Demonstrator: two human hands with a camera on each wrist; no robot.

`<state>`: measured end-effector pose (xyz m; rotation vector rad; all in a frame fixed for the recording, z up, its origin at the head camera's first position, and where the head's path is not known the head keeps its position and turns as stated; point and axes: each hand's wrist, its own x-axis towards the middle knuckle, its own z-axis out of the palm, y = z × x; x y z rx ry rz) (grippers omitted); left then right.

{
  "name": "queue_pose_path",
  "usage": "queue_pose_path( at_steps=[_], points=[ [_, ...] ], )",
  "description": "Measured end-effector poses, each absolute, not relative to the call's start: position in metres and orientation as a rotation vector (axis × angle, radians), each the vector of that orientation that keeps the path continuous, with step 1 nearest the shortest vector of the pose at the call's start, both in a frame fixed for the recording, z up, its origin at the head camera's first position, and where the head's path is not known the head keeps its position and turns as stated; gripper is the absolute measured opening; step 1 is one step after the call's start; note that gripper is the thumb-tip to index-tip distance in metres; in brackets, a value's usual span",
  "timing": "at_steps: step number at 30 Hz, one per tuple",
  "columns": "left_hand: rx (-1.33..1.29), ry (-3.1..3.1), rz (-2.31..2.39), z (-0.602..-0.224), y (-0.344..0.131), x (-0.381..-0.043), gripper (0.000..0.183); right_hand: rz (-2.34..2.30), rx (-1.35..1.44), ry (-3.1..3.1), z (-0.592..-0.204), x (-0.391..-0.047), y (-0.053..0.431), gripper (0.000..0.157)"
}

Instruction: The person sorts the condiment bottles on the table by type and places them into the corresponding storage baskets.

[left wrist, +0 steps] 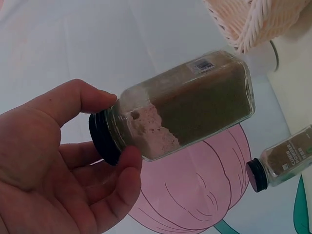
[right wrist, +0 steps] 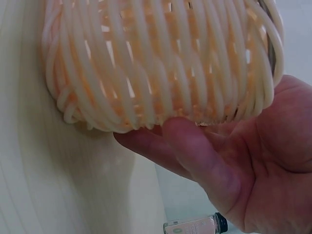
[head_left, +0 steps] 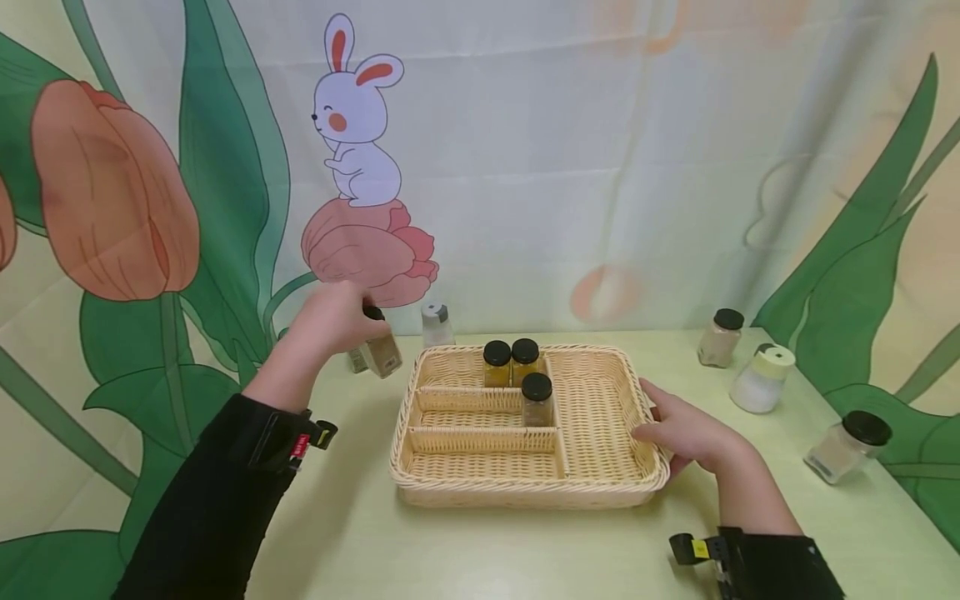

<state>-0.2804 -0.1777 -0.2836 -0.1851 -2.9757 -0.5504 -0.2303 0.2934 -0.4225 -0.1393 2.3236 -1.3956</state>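
Observation:
Off the basket's back left corner, my left hand [head_left: 337, 321] pinches a glass spice jar [head_left: 383, 357] near its black lid. In the left wrist view this jar [left wrist: 204, 105] holds brownish-green powder, with thumb and fingers around the lid and neck. My right hand [head_left: 697, 429] grips the right rim of a wicker basket [head_left: 480, 464], thumb over the edge and fingers outside. Two jars of yellow powder [head_left: 497, 364] stand side by side in the basket's back left compartment. A third black-lidded jar [head_left: 537, 400] stands in the middle left compartment, against the divider.
Behind the left hand's jar is a cumin powder jar [left wrist: 287, 158]. A grey-capped shaker [head_left: 437, 325] stands behind the basket. To the right are a black-lidded jar [head_left: 718, 342], a cream-capped shaker [head_left: 760, 383] and another black-lidded jar [head_left: 843, 450]. A printed curtain [head_left: 510, 208] hangs behind the table.

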Motion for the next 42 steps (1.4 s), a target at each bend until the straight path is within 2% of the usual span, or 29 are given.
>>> queue_pose_path(
  at_steps=[24,42],
  points=[
    [-0.558,-2.958,-0.414,-0.282,-0.145,-0.294,0.021,-1.378,-0.108,2.346,-0.422,-0.23,0.295,0.089],
    [-0.718,-2.934,-0.271,-0.282,-0.131,-0.295,0.029,-1.379,-0.092,2.354,-0.424,-0.231,0.294,0.09]
  ],
)
